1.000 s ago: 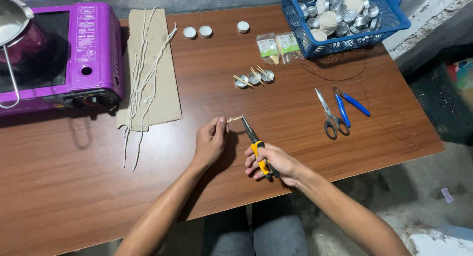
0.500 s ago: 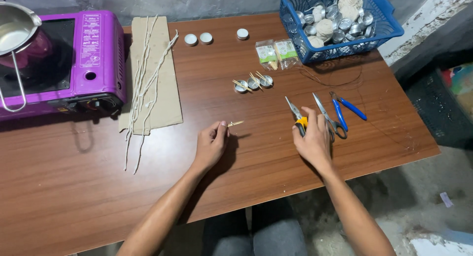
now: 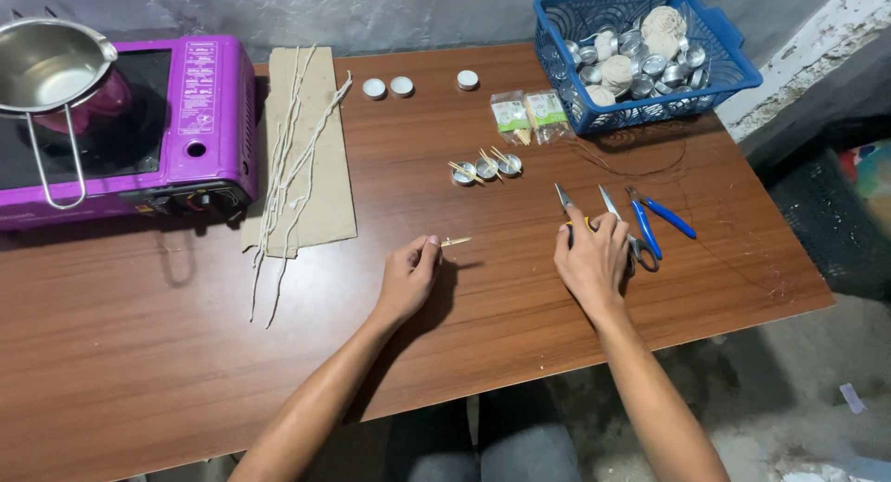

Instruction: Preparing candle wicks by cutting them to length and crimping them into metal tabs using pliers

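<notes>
My left hand (image 3: 408,276) rests on the brown wooden table (image 3: 139,352) and pinches a short thin stick (image 3: 455,243) that points right. My right hand (image 3: 591,259) lies over a pair of yellow-handled cutters (image 3: 565,204), whose metal tip sticks out beyond the fingers. Just right of that hand lie grey scissors (image 3: 620,220) and blue-handled pliers (image 3: 657,218). Three small metal cups with sticks across them (image 3: 485,167) sit beyond my hands.
A purple portable stove (image 3: 186,120) with a steel pot (image 3: 46,64) stands at the far left. Cardboard with pale wick strings (image 3: 297,157) lies beside it. A blue basket of metal cups (image 3: 640,55) sits at the back right, two small packets (image 3: 529,113) near it, three round lids (image 3: 401,85) behind.
My right hand carried the yellow-handled cutters from beside my left hand to the right and set them down next to the scissors. My left hand kept the stick in place.
</notes>
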